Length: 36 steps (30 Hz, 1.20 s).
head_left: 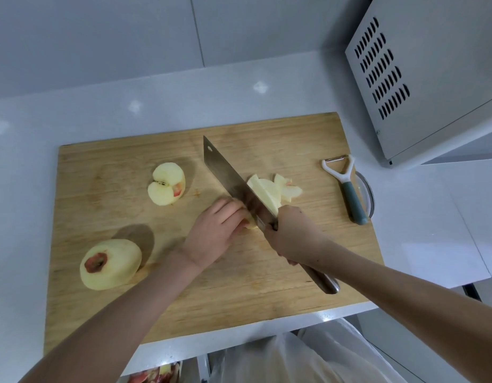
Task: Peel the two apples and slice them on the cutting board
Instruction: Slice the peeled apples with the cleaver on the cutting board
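You have a white countertop [184,100] with a wooden cutting board [114,167] lying across its middle, close to the near edge. At the far right, a grey vented appliance [438,100] stands near the board's far-right corner.

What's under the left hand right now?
A pale peeled apple piece peeks out beside the steel cleaver; the left hand covers most of it, so its size is hidden.

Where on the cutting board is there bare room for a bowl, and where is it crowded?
Bare: the far-left corner of the cutting board beyond the apple half; the far strip between cleaver and peeler; the near edge, this side of left hand and right hand. Crowded: centre, where both hands, apple piece, cleaver and slices meet.
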### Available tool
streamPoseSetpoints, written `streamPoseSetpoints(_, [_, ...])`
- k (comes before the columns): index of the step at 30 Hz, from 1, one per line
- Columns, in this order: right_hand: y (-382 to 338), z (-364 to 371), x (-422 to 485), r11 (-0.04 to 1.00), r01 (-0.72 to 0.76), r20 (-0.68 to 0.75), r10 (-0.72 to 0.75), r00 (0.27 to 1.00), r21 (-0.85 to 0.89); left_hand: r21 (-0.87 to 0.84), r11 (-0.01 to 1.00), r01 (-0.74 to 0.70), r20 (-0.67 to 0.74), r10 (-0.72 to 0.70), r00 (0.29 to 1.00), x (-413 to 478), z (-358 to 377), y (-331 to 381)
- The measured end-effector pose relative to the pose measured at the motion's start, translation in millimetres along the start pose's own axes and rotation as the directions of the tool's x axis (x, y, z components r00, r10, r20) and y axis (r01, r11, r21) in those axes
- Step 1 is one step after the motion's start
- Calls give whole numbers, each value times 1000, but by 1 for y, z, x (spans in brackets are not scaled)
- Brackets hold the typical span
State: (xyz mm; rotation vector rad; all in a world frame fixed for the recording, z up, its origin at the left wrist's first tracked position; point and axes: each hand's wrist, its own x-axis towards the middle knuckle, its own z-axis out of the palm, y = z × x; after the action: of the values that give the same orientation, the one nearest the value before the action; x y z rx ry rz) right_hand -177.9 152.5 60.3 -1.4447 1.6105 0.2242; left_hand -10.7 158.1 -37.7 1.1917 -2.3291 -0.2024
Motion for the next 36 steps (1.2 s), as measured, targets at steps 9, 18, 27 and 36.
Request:
streamPoseSetpoints(9, [13, -6, 3, 969, 3, -23, 3, 1000, 248, -2, 999, 36, 7, -36, 999, -1, -4, 2])
streamPoseSetpoints(18, [11, -12, -21, 994, 58, -32, -56, 998, 90, -13, 1000, 14, -10, -14, 1000, -2, 1, -3])
streamPoseSetpoints(27, [8, -9, -13, 999, 16, 27, -17, 999, 42, -21, 1000, -11, -30, 10, 999, -4, 2, -5])
streamPoseSetpoints(36, [9, -7, -11, 997, 8, -31, -6, 1000, 81, -30, 999, -22, -20, 21, 1000, -7, 4, -8])
